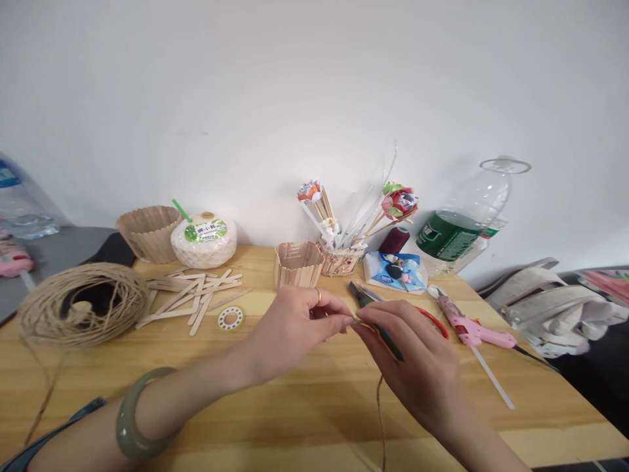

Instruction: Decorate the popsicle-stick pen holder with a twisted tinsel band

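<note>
Above the middle of the table, my left hand [299, 324] and my right hand [417, 347] meet at the fingertips. Both pinch a thin piece of jute twine [380, 419]; its tail hangs down below my right hand. The exact grip on the strand is too small to make out. Behind and partly under my right hand lie pliers [361, 295], with one dark green handle and one red handle showing. A small cup made of wooden sticks [298, 265] stands just beyond my left hand.
At left are a large twine coil [83, 305], loose craft sticks [201, 295], a tape roll [230, 318], a bigger stick cup [150, 233] and a wrapped coconut [204, 242]. A pink glue gun [474, 332], a big bottle [464, 223] and paper flowers [400, 204] stand right.
</note>
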Tool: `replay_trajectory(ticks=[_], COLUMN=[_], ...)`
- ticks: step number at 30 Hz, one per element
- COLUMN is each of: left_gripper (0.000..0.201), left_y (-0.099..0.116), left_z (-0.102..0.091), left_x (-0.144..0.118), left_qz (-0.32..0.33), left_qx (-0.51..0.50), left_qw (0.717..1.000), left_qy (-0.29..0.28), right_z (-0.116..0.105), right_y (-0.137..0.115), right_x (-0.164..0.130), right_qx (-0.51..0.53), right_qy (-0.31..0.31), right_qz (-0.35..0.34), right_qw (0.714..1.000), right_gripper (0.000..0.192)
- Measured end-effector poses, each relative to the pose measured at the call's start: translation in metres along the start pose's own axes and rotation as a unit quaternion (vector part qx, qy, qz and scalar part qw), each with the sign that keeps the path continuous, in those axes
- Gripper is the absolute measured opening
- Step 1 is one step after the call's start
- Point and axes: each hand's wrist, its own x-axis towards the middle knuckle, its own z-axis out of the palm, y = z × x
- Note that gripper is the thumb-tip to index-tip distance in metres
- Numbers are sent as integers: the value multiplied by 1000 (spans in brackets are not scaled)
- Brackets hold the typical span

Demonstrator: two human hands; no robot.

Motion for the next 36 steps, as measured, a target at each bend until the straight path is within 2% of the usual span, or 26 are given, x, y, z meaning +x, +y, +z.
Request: replay_trajectory(ticks=[7, 12, 17, 19, 23, 26, 30, 36], left_gripper=[15, 14, 16, 16, 15, 17, 23, 20], left_y=[0, -2, 0, 0, -1, -1, -2, -16], left_z=[-1, -1, -3, -3, -2, -5, -23, -60], left_x=[0, 1, 1, 2, 3, 4, 5, -3], left_qz=[-21, -28, -38, -39, -44, -50, -92, -122], left_qx=[-14, -14, -16, -20, -32, -36, 10, 99], left_qw=[999, 999, 999, 999, 998, 996, 991, 986], left_qy=[-22, -21, -21, -19, -33, -68, -95, -57], right_z=[3, 5, 0, -2, 3, 6, -4, -32], right_y=[5, 8, 12, 10, 5, 4, 21, 77], right_x=[-4, -4, -9, -10, -9, -8, -12, -52], right_qx=[-19, 9, 20, 31, 21, 8, -29, -79], right_qy=[-17, -52, -81, -78, -61, -59, -43, -54], right_qz=[-56, -24, 19, 21, -3, -20, 52, 175], right_qw=[998, 998, 996, 996, 998, 998, 997, 980], right_gripper=[17, 9, 34, 36, 19, 13, 11, 18])
